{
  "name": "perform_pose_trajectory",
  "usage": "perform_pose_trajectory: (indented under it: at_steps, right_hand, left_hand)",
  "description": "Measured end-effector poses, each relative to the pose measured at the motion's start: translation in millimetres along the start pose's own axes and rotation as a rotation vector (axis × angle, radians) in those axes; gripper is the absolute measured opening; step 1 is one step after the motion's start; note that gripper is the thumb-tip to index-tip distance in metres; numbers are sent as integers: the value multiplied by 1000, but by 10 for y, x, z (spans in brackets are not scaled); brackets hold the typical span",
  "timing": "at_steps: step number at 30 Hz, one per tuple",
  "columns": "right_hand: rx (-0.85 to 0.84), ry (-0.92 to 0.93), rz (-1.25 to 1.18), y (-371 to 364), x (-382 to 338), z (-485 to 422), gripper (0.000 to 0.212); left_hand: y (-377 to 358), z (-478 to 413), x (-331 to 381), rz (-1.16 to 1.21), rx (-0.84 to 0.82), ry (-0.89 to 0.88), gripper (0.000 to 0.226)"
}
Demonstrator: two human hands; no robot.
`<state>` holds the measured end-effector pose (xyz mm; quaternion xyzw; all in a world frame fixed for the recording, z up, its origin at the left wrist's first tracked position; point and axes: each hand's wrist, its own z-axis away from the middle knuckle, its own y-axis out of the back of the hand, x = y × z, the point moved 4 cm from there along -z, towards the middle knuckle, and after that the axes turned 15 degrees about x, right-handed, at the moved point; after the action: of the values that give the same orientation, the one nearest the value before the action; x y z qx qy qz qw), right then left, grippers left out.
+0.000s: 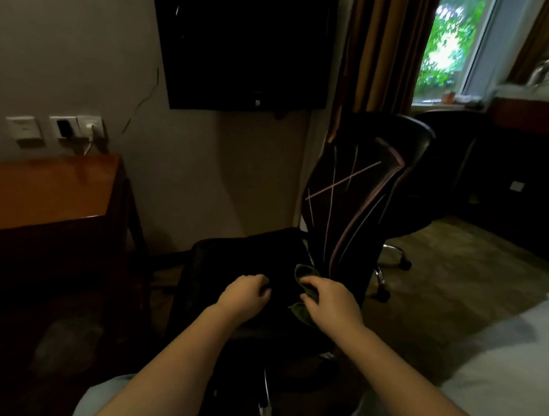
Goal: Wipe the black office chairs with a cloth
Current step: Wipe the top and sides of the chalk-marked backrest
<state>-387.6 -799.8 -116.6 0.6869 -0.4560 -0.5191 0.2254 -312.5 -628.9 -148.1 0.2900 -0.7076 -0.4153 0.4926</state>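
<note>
Chair (247, 258), black office type, stands right in front of us. The seat faces us and the backrest (365, 188) rises at its right side, w/ thin pink lines crossing the dark mesh. The cloth (303, 271), dark green and bunched up, sits at the seat's far right corner, right where seat meets backrest. Our right hand (330, 301) lies on top of it, fingers bent down and curled round the fabric, so it has hold of the cloth. One bit of cloth sticks out past the fingertips, another below the palm. Our left hand (246, 292) is over the middle of the seat, just beside the right one and apart from it, fingers curled under, knuckles up. It's too dark to tell whether it grips anything. Both forearms are bare.

Left of the chair is a wooden desk (40, 198), its near right corner close to the seat's left edge. Wall sockets (58, 127) sit just above the desk's far edge, w/ a plug in one. A dark TV (245, 43) hangs on the wall above the chair. A curtain (375, 52) and window (450, 48) are at the back right. A bed (499, 369) w/ pale bedding runs along the right. A chrome wheeled base (393, 258) shows behind the backrest.
</note>
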Motion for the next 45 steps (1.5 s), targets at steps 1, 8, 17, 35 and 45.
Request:
perform_pose_trajectory:
  at_steps: [1, 8, 17, 35, 45]
  right_hand:
    - [26, 12, 6, 71, -55, 1, 42]
    - [162, 143, 11, 646, -398, -24, 53]
    - [352, 342, -71, 1531, -789, 15, 60]
    - [296, 398, 83, 1795, -699, -869, 62]
    - [384, 536, 455, 2018, -852, -1782, 36]
  left_hand:
    - [57, 4, 112, 90, 3, 20, 29]
    - [525, 155, 794, 551, -26, 89, 39]
    - [1302, 327, 1544, 703, -9, 71, 41]
    - [1819, -432, 1466, 384, 210, -131, 9]
    - [1949, -1257, 1444, 329, 379, -162, 8]
